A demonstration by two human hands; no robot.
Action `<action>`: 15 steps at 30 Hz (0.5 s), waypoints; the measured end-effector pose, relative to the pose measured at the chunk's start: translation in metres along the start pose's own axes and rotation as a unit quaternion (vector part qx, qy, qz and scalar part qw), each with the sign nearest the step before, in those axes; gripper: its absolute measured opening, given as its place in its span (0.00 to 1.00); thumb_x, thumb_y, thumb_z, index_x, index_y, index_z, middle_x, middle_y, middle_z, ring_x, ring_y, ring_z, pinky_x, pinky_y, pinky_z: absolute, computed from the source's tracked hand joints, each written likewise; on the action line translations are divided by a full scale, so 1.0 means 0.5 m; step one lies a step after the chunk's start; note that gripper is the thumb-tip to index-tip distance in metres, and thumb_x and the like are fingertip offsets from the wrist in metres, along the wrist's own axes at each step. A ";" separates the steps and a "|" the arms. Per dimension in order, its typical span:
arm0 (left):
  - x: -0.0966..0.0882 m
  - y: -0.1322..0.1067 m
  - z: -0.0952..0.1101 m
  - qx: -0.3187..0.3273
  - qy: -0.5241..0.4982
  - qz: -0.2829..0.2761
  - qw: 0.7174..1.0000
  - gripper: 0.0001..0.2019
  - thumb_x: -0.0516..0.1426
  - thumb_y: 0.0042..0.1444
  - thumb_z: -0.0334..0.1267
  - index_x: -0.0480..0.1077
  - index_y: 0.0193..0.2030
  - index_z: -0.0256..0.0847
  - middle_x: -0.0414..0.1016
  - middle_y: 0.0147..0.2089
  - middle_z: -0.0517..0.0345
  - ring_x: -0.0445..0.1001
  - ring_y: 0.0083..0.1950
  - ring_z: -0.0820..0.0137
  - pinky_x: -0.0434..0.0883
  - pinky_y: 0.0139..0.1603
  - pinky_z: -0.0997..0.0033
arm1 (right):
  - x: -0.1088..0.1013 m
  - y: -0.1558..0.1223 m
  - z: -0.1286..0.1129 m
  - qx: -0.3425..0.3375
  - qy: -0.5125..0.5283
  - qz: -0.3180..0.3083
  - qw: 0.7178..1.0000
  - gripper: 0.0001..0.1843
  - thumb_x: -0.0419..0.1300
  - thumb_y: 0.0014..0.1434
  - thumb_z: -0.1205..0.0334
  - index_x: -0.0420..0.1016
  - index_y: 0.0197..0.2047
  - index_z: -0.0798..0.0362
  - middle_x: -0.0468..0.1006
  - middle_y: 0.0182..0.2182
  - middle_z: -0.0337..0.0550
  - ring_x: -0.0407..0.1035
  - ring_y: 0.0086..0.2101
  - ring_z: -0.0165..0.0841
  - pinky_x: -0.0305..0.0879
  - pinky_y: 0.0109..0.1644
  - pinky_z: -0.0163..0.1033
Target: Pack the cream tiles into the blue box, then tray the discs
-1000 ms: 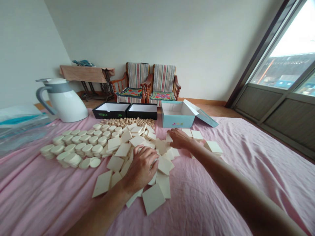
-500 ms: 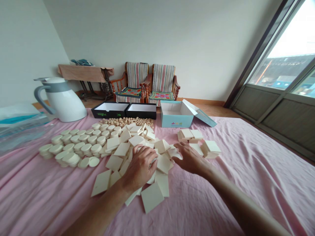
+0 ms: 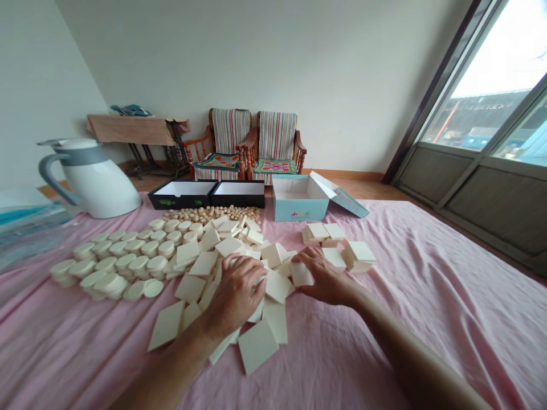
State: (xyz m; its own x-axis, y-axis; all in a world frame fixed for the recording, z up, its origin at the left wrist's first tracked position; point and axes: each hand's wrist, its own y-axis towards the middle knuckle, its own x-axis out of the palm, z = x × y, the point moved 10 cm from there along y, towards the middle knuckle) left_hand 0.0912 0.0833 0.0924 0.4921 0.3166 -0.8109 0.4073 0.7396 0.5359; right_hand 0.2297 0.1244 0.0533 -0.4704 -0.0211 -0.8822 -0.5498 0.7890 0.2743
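Note:
A loose pile of pale square wooden pieces (image 3: pixel 203 263) lies on the pink cloth. My left hand (image 3: pixel 239 287) rests over the middle of this pile with its fingers curled down, and what is under them is mostly hidden. At the pile's right edge my right hand (image 3: pixel 327 279) has its thumb and fingers around a small square wooden piece (image 3: pixel 301 274). Just beyond that hand are neat stacks of square pieces (image 3: pixel 359 254). Stacked round wooden discs (image 3: pixel 139 263) stand in rows to the left.
Small wooden beads (image 3: pixel 213 213) lie behind the pile. Two black box trays (image 3: pixel 183 201) and a light blue box (image 3: pixel 299 209) with its lid leaning (image 3: pixel 348 202) stand at the back. A white jug (image 3: pixel 100 188) and clear plastic bags (image 3: pixel 29 228) are at the left.
My right hand has closed its thumb and fingers around a square piece at the pile's edge. The left hand stays over the pile. The view has turned slightly right.

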 end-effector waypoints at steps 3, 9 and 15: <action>0.000 0.000 0.001 0.001 -0.001 -0.001 1.000 0.06 0.55 0.55 0.30 0.72 0.36 0.43 0.76 0.38 0.59 0.72 0.44 0.67 0.56 0.57 0.55 | -0.045 -0.004 0.035 0.041 -0.052 0.020 0.998 0.27 0.66 0.45 0.64 0.65 0.49 0.53 0.68 0.46 0.49 0.61 0.48 0.43 0.60 0.50 0.48; 0.002 0.000 -0.001 -0.002 -0.006 -0.002 1.000 0.06 0.54 0.56 0.31 0.72 0.35 0.43 0.76 0.38 0.59 0.72 0.44 0.67 0.56 0.58 0.54 | -0.111 -0.024 0.119 0.126 -0.194 -0.009 0.973 0.26 0.64 0.45 0.62 0.68 0.49 0.53 0.71 0.45 0.49 0.61 0.46 0.45 0.58 0.46 0.49; -0.020 -0.001 0.001 0.005 -0.005 0.043 0.999 0.07 0.54 0.57 0.31 0.72 0.40 0.43 0.77 0.43 0.56 0.72 0.48 0.64 0.59 0.58 0.53 | -0.118 -0.034 0.178 0.136 -0.125 0.023 0.983 0.26 0.62 0.49 0.58 0.68 0.52 0.51 0.71 0.48 0.50 0.65 0.47 0.44 0.60 0.48 0.50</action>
State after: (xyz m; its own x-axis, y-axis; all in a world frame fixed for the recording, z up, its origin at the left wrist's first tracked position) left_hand 0.0866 0.0792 0.1003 0.5328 0.3734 -0.7594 0.3713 0.7033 0.6063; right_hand 0.3282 0.1666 0.0667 -0.2883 0.1431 -0.9468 -0.3107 0.9213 0.2339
